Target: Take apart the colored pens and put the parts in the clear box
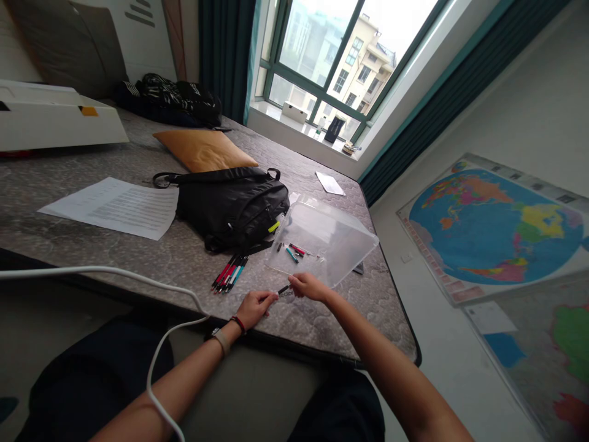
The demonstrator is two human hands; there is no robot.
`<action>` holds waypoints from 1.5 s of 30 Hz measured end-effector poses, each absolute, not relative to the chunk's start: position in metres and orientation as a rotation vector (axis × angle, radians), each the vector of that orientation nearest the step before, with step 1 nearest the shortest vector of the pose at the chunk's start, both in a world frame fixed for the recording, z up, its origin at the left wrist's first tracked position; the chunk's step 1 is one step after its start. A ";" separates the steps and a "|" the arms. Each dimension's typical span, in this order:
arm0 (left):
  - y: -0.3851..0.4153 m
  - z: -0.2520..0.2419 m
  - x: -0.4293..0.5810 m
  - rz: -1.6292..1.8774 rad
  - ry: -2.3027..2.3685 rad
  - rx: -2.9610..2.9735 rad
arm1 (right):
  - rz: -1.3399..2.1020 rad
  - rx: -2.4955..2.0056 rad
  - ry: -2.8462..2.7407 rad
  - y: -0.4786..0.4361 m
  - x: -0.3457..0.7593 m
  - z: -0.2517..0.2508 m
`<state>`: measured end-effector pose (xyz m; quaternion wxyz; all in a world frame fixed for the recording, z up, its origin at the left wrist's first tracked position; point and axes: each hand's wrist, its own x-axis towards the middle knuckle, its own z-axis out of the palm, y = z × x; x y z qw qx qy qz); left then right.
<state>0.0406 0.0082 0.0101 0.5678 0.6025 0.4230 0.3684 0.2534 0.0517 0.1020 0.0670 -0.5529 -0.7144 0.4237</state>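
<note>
Both my hands meet over the near edge of a grey mattress (138, 245). My left hand (256, 307) and my right hand (307, 285) are each pinched on an end of one small black pen (283, 290) held between them. Just behind lies a clear plastic folder (335, 236) with a few pens and caps (294, 250) on it. A bundle of red, black and blue pens (229, 273) lies to the left of my hands, in front of a black bag (232, 205).
A printed sheet (115, 205), an orange cushion (202, 150), a white box (55, 116) and dark clothes lie further back on the mattress. A white cable (156, 356) runs across my left arm. World maps (494, 227) hang on the right wall. A window is behind.
</note>
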 end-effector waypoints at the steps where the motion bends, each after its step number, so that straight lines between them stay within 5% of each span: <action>1: 0.008 0.010 0.041 0.867 0.992 1.412 | 1.362 -1.606 -2.084 0.051 0.256 0.101; 18: 0.007 0.014 0.040 0.857 0.995 1.430 | 1.368 -1.530 -2.067 0.046 0.258 0.094; 24: 0.007 0.014 0.041 0.838 1.007 1.434 | 1.065 -1.642 -2.287 0.046 0.253 0.091; 45: 0.007 0.014 0.041 0.824 0.993 1.433 | 1.357 -1.628 -2.107 0.034 0.254 0.090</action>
